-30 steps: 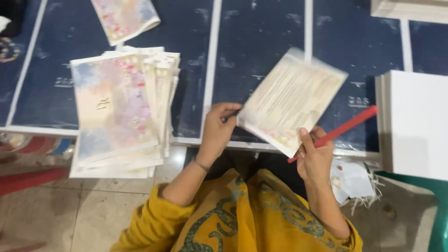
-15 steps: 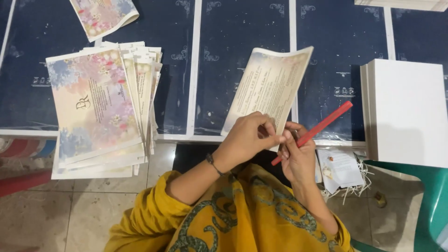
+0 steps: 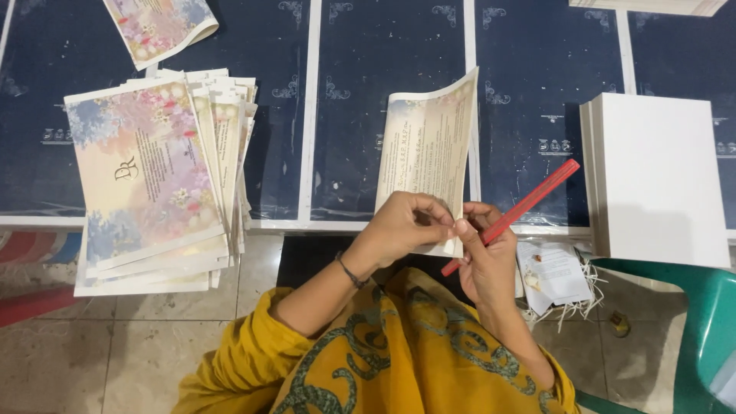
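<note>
The printed card [image 3: 425, 165] now stands folded and upright; left hand [image 3: 402, 226] pinches its bottom edge, right hand [image 3: 487, 249] grips the red stick [image 3: 512, 215].

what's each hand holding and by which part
Both the left hand and right hand pinch the printed card at its bottom edge; the right also grips the red stick near its lower end.

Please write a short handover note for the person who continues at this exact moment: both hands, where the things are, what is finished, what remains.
Left hand: pinching the lower edge of a folded floral card.
Right hand: pinching the same edge and holding a red stick.
Finished: a fanned pile of floral cards lies at the left on the dark blue sheets; one loose card lies above it.
Left: the card in hand is not laid down yet. White stack at the right is untouched.
</note>
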